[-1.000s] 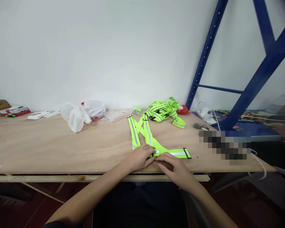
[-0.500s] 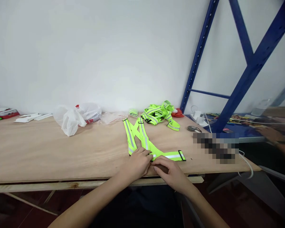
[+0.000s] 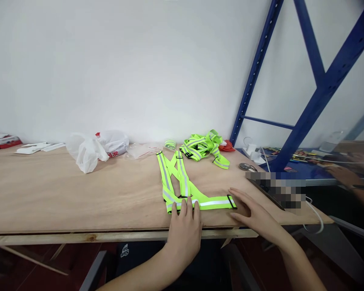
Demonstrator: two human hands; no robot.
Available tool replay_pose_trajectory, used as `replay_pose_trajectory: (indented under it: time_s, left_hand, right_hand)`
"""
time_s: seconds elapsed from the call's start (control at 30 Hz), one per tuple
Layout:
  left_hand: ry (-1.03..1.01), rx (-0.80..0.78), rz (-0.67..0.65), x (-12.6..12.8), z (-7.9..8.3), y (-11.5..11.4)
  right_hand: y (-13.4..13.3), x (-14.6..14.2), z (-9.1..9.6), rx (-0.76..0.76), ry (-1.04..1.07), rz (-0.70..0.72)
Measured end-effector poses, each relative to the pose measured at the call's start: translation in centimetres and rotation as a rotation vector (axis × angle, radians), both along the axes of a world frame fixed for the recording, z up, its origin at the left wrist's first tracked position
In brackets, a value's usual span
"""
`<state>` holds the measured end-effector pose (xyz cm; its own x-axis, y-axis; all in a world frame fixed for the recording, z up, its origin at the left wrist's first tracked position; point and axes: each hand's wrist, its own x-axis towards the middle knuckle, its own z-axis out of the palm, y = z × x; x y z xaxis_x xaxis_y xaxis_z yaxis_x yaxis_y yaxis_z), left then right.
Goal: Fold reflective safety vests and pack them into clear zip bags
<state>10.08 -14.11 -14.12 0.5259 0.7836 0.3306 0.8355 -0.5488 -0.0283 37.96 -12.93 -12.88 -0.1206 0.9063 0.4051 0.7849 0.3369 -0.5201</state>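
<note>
A neon-yellow reflective strap vest point(image 3: 182, 186) lies flat on the plywood table point(image 3: 63, 198), its crossed straps running away from me and its waistband along the near edge. My left hand point(image 3: 185, 228) lies flat with its fingertips on the waistband's left part, fingers stretched out. My right hand point(image 3: 255, 214) rests open on the table at the waistband's right end, by the black buckle point(image 3: 231, 201). A heap of several more neon vests point(image 3: 204, 146) sits at the back of the table.
A white plastic bag point(image 3: 95, 149) and clear packets point(image 3: 139, 150) lie near the wall. Papers and a red box point(image 3: 6, 141) sit far left. A blue steel rack point(image 3: 306, 93) stands at right, with cables and a charger point(image 3: 253, 151). Another person's hand point(image 3: 342, 173) shows far right.
Both hands were pinched together over the waistband's middle; now they have spread apart, the left lying flat on the band and the right sliding out to its right end. The waistband lies straighter.
</note>
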Motion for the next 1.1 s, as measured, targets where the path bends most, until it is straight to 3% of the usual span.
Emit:
replay_pose_trajectory:
  time_s: [0.13, 0.37, 0.63, 0.83, 1.1]
  left_hand:
    - [-0.066, -0.048, 0.042, 0.5, 0.1, -0.4]
    - [-0.045, -0.103, 0.046, 0.7, 0.9, -0.8]
    - [-0.018, -0.185, 0.070, 0.6, 2.1, -1.2]
    - [-0.041, -0.148, 0.046, 0.6, 2.2, -0.9]
    - [-0.018, -0.113, 0.036, 1.1, 1.7, -0.6]
  right_hand:
    - [0.3, 0.2, 0.1, -0.129, 0.027, 0.056]
    - [1.6, -0.4, 2.7, -0.186, 0.036, 0.107]
    - [1.4, -1.3, 4.0, -0.145, 0.377, 0.103]
    - [3.1, -5.0, 4.5, -0.062, 0.640, 0.275]
    - [5.7, -12.0, 6.8, -0.177, 0.541, 0.607]
